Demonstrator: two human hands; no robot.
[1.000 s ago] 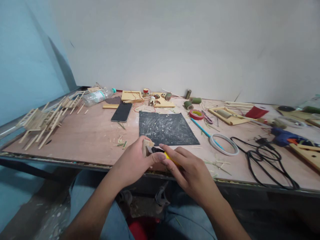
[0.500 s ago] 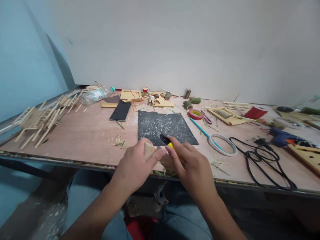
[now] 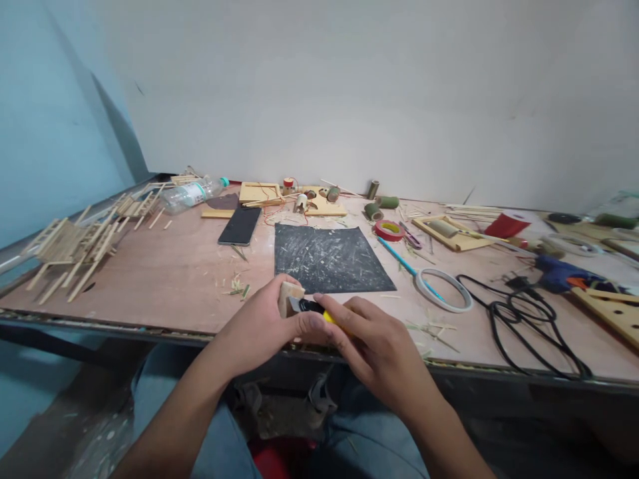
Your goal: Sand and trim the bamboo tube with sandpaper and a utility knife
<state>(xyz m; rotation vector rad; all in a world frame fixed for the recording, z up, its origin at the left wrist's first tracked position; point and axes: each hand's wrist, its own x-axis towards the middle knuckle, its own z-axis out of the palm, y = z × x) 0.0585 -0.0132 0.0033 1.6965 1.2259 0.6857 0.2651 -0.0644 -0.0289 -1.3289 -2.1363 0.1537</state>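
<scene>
two hands are in view: one left hand [image 3: 259, 326] and one right hand [image 3: 384, 349]. they hold one wooden block [image 3: 288, 293] and one utility knife [image 3: 313, 307]. one table [image 3: 174, 266] carries one black mat [image 3: 329, 259], one phone [image 3: 241, 225], one plastic bottle [image 3: 192, 193], one red tape roll [image 3: 390, 230], one white tape ring [image 3: 448, 308], one blue stick [image 3: 402, 261], three short bamboo tubes [image 3: 389, 201], one blue glue gun [image 3: 559, 274] and one black cord [image 3: 514, 283]. the stick frames [image 3: 74, 243] at the far left overlap too much to count.

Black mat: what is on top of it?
The black mat shows only pale scuffs and specks. The left hand, holding a wood block, covers its near left corner.
</scene>
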